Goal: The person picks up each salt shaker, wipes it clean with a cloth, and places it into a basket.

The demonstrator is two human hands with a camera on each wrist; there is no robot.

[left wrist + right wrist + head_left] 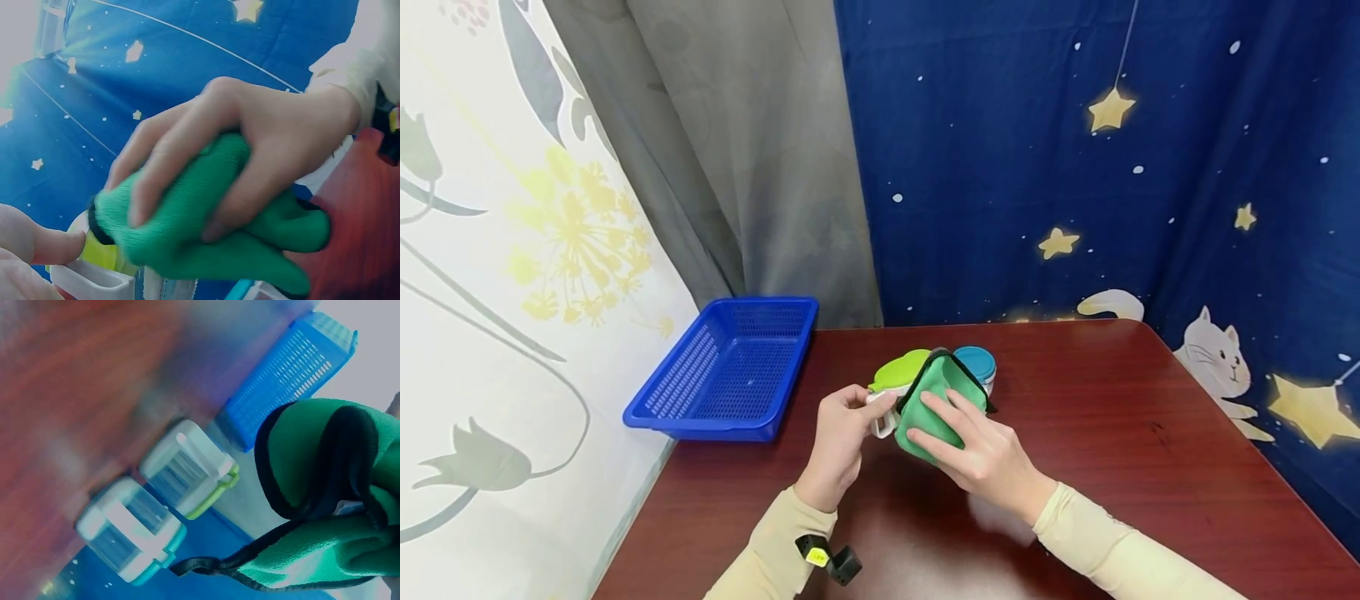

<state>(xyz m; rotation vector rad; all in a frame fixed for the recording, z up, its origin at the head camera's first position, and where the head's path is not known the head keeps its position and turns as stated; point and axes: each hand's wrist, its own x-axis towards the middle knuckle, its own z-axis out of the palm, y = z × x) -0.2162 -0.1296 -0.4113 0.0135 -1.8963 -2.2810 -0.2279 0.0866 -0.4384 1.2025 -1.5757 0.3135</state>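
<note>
My left hand point(842, 437) pinches a white plastic loop-shaped handle point(883, 423) between thumb and fingers. The rest of that object is covered by a green cloth with black edging point(951, 398), so its kind is hidden. My right hand point(988, 454) grips the cloth from the near side, fingers spread over it; the left wrist view shows the fingers curled into its folds point(181, 219). Just behind the hands stand two clear containers, one with a lime-green lid point(901, 369) and one with a blue lid point(976, 362); the right wrist view shows them side by side point(187, 469).
A blue perforated plastic basket point(752, 375) sits at the table's back left corner, by the patterned wall covering. The dark red wooden table point(1120, 442) extends to the right and front. A navy starry curtain point(1000, 150) and a grey curtain point(767, 150) hang behind it.
</note>
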